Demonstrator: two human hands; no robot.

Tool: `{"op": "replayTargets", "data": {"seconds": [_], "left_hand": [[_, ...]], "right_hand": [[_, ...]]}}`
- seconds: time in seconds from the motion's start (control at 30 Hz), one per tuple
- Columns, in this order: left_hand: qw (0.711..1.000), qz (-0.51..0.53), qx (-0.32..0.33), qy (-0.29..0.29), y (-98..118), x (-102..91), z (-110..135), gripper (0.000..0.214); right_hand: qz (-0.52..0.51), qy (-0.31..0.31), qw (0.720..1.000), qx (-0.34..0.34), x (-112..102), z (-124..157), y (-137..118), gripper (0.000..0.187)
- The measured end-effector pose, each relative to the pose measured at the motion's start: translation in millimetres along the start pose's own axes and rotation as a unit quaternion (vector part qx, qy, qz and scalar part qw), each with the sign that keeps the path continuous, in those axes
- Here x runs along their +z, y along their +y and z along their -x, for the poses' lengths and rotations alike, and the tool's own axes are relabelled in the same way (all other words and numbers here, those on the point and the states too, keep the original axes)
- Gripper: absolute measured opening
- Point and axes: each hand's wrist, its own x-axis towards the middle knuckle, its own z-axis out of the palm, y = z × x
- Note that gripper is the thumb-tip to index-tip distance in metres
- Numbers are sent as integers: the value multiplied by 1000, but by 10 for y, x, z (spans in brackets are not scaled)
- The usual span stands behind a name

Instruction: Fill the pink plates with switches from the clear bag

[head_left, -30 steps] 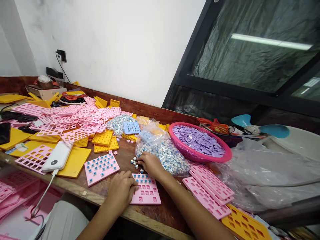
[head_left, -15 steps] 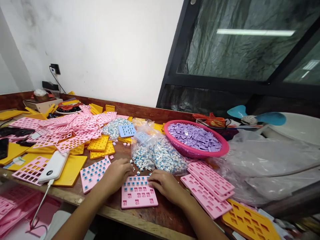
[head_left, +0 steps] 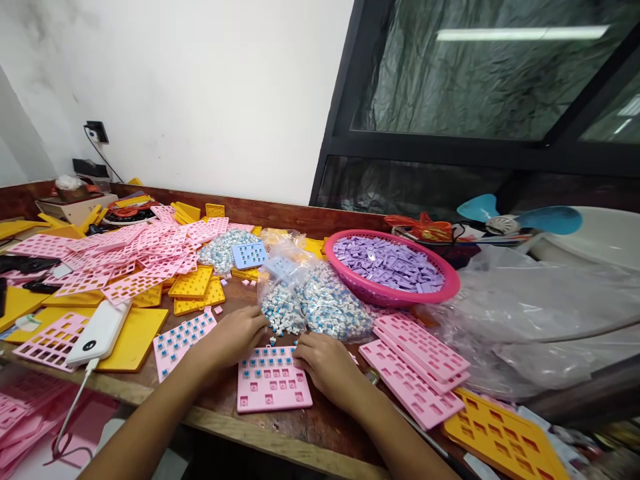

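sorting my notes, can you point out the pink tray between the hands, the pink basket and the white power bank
pink tray (head_left: 273,387), head view, bare lower middle of its face
pink basket (head_left: 387,295), head view, near outer wall
white power bank (head_left: 100,330), head view, middle of its top

This was a small assembly workshop: a worn wooden tabletop (head_left: 325,427) was heaped with pink slotted plates (head_left: 125,257) and yellow plates (head_left: 193,283), bags of small blue-and-white switches (head_left: 325,307), and a pink basket (head_left: 380,293) full of purple keycaps (head_left: 387,263).
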Motion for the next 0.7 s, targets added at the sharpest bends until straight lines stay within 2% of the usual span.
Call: {"op": "replayTargets", "data": {"seconds": [0.1, 0.2, 0.27, 0.4, 0.53, 0.63, 0.7], "left_hand": [[998, 29, -43, 32, 247, -17, 249, 29], [996, -21, -86, 3, 432, 124, 439, 27], [994, -60, -89, -21, 499, 243, 490, 25], [994, -95, -52, -21, 522, 394, 449, 19], [994, -96, -42, -15, 473, 485, 386, 15], [995, -87, -41, 13, 453, 562, 380, 15], [995, -79, -47, 27, 457, 595, 387, 14]], "right_hand": [[28, 5, 1000, 0, 11, 13, -14, 17], [32, 6, 999, 8, -5, 28, -8, 17], [29, 1, 999, 13, -25, 27, -1, 18], [-12, -12, 999, 39, -34, 11, 12, 16], [-33, 1, 998, 51, 46, 16, 10, 14], [-21, 8, 998, 51, 80, 39, 4, 15], [-57, 6, 997, 55, 41, 45, 24, 13]]}}
